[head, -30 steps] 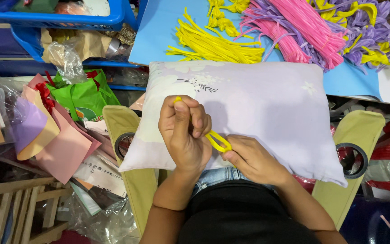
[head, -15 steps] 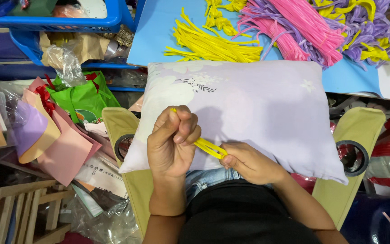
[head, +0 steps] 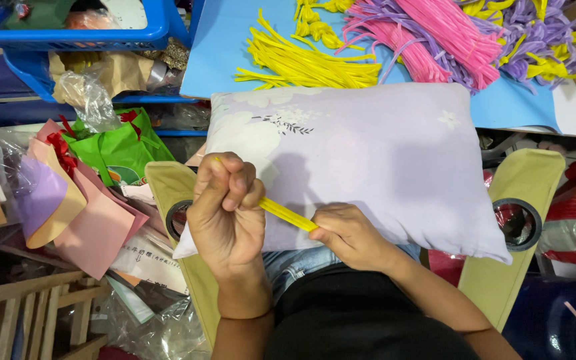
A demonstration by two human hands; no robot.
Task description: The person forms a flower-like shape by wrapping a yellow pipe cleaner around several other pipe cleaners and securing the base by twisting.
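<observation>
Head view: your two hands work a yellow pipe cleaner (head: 287,214) over the near edge of a pale lilac pillow (head: 381,153) that lies across your lap. Your left hand (head: 227,212) is curled into a loose fist, thumb and fingers pinching one end of the pipe cleaner; a short yellow tip shows above the knuckles. Your right hand (head: 349,235) is closed on the other end, fingertips pressed together at the pillow's front edge. Between the hands the pipe cleaner runs as a straight, fuzzy, bright yellow length, doubled so that two strands lie side by side, slanting down from left hand to right and lying against the pillow's cover.

Beyond the pillow's far edge, a blue sheet (head: 221,53) carries loose piles of pipe cleaners: yellow ones (head: 301,63) nearest the pillow, pink ones (head: 435,40) and purple ones (head: 541,33) farther right. Left of the pillow lie a green bag (head: 118,150) and pink paper sheets (head: 98,230).
</observation>
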